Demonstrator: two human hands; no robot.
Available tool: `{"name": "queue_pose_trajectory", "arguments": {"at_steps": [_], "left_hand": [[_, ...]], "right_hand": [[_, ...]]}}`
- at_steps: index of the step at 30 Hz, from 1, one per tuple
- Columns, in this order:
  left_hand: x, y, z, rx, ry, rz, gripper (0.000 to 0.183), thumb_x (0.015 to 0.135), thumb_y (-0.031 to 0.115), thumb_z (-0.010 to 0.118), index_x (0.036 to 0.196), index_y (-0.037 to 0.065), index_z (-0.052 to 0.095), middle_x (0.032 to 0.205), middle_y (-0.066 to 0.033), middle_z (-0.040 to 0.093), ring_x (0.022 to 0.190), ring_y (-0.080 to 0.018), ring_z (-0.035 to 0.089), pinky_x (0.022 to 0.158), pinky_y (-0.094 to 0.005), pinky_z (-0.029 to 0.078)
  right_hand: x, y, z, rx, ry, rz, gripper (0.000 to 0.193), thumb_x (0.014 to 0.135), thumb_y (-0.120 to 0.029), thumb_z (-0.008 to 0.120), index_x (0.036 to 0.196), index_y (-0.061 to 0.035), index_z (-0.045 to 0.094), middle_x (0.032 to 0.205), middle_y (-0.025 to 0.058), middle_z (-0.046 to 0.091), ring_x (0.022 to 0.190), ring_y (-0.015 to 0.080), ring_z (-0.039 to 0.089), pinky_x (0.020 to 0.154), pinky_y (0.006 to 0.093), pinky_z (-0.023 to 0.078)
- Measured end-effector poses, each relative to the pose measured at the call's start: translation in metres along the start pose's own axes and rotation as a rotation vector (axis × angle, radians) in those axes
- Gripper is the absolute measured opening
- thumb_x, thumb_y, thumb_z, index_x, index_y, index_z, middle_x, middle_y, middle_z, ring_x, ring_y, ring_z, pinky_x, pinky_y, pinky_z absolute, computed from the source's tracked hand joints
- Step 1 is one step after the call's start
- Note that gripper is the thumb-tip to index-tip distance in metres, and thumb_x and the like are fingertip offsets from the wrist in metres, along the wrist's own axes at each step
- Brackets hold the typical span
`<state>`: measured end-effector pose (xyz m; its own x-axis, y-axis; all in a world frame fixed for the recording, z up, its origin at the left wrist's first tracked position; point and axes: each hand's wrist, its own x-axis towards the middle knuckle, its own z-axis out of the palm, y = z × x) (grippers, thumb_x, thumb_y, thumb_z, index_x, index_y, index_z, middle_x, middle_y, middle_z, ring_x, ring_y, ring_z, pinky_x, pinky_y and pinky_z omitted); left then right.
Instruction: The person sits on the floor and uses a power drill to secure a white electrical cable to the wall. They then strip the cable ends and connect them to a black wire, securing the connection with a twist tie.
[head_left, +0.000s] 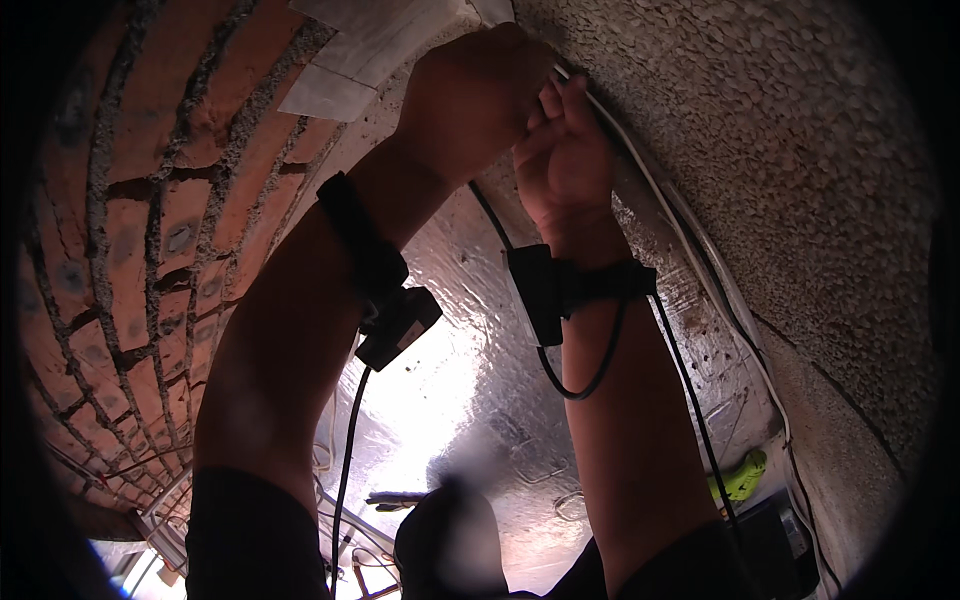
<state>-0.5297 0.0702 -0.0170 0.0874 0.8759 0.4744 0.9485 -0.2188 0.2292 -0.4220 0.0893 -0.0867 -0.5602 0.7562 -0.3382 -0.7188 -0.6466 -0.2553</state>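
1. While both arms reach up, the left hand (470,95) and right hand (562,150) meet at a white cable (650,185) that runs along the rough pebbled wall (780,130); the step in hand looks like pressing or fixing this cable against the surface.
2. The right hand's fingers curl around the cable near its upper end, pinching it against the wall. The left hand is turned with its back to the camera, so I cannot tell whether it grips anything or only presses beside the right.
3. The cable lies touching the right fingertips, then slopes down and to the right along the wall, well away from both wrists.
4. A black wrist-strapped device (385,300) hangs on the left forearm, and another (545,290) on the right, each trailing a dark lead.
5. The next move probably calls for a steady pinch and a shift of grip further down the cable.
6. Red brickwork (150,230) stands to the left; a green tool (742,478) lies far below.
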Motion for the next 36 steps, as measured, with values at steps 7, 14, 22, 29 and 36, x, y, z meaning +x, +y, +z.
{"name": "queue_pose_trajectory", "arguments": {"at_steps": [7,14,22,29,36], "left_hand": [[0.016,0.005,0.009,-0.02,-0.264,-0.004,0.021,0.074,0.009,0.063,0.095,0.01,0.064,0.085,-0.0051,0.063,0.077,-0.0233,0.065,0.061,-0.0316,0.053],[0.024,-0.004,-0.007,0.184,-0.272,-0.038,0.021,0.081,0.018,0.06,0.1,0.01,0.065,0.094,-0.0132,0.065,0.081,-0.0289,0.065,0.068,-0.0365,0.052],[0.01,-0.019,0.01,0.201,-0.131,0.004,0.021,0.082,0.009,0.057,0.102,0.011,0.065,0.086,-0.0065,0.064,0.081,-0.0244,0.064,0.068,-0.0339,0.053],[0.002,-0.014,0.005,0.072,-0.128,-0.154,0.016,0.087,0.012,0.056,0.1,0.009,0.065,0.092,-0.0084,0.066,0.08,-0.0261,0.066,0.072,-0.0351,0.053],[-0.073,0.022,-0.041,-0.108,-0.213,-0.512,0.015,0.089,0.017,0.058,0.099,0.007,0.063,0.096,-0.0124,0.065,0.084,-0.0275,0.065,0.073,-0.0353,0.054]], "right_hand": [[0.002,-0.006,-0.01,-0.009,-0.043,-0.05,0.042,0.095,-0.038,0.052,0.123,-0.0068,0.05,0.119,0.006,0.056,0.115,0.0185,0.05,0.104,0.0356,0.034],[-0.002,-0.011,-0.001,-0.003,-0.038,-0.027,0.046,0.098,-0.039,0.047,0.125,-0.0024,0.046,0.127,0.0104,0.054,0.123,0.0244,0.047,0.111,0.0413,0.029],[-0.002,-0.008,-0.002,-0.025,-0.025,-0.038,0.066,0.095,-0.041,0.05,0.141,-0.0008,0.026,0.134,0.0152,0.047,0.128,0.0286,0.042,0.112,0.0447,0.026],[-0.002,-0.004,-0.002,-0.029,-0.06,-0.028,0.064,0.096,-0.041,0.05,0.14,-0.0005,0.029,0.134,0.0139,0.047,0.126,0.0275,0.043,0.11,0.0439,0.027],[-0.001,-0.015,-0.006,-0.071,-0.051,-0.059,0.064,0.096,-0.045,0.049,0.138,0.0003,0.031,0.134,0.0145,0.046,0.126,0.0282,0.043,0.111,0.0442,0.027]]}}
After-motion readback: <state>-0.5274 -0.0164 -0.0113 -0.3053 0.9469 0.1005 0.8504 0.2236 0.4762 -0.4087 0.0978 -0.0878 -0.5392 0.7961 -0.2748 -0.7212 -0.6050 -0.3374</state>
